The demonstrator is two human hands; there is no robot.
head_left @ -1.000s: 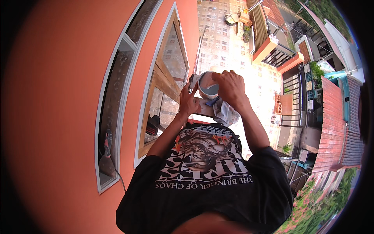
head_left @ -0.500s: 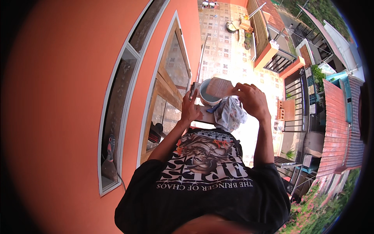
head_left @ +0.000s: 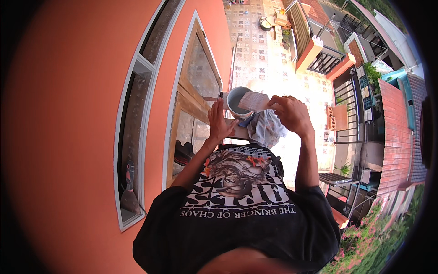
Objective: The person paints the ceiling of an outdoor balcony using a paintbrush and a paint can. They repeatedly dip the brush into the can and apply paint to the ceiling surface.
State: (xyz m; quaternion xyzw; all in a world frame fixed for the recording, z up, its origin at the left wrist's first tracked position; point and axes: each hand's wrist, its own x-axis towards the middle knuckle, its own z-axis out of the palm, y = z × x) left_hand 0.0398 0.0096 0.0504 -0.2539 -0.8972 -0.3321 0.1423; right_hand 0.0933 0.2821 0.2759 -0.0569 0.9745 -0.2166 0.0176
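My right hand pinches the right end of a flat, pale brown rectangular piece, its exact kind unclear. The piece hangs tilted over the right side of a whitish bucket with a grey-blue inside. Left of the bucket is my left hand, fingers stretched out and thumb apart, beside a wooden board. A crumpled whitish plastic bag sits just below the bucket, with a small blue thing between them.
An orange wall and a wooden-framed glass door stand close on my left. A putty knife leans in the window recess. Ahead lies a sunlit tiled floor. A railing and hollow blocks are at the right.
The flat piece has tilted and looks narrower, uncovering more of the bucket's inside. My left hand's fingers have straightened. The whole view has shifted slightly.
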